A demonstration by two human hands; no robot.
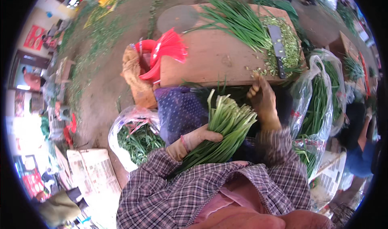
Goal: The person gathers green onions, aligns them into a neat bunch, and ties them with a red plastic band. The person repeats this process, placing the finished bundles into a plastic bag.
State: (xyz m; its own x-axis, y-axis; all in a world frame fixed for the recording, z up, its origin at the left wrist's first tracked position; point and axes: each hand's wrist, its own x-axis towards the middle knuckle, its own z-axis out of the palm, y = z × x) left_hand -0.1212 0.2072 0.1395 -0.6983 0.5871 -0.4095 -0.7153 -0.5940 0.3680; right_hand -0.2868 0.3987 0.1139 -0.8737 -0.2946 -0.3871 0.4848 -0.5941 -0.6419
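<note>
My left hand (pixel 198 139), in a pale glove with a pink band at the wrist, grips a thick bunch of garlic chives (pixel 225 123) against my lap. The pale cut stem ends point up toward the table, and the green leaves trail down over my left forearm. My right hand (pixel 263 97), in a stained glove, is beside the table's front edge, right of the bunch and apart from it. Its fingers are partly curled and motion-blurred; whether they pinch something cannot be told. Beyond it, a cleaver (pixel 276 47) with a black handle lies on chopped stem pieces (pixel 291 51).
Loose chives (pixel 239 22) lie across the wooden table (pixel 206 57). Red plastic ties (pixel 169 47) hang at its left corner. Plastic bags of greens stand on the left (pixel 141 142) and right (pixel 315 107). A co-worker's arm (pixel 363 135) shows at far right.
</note>
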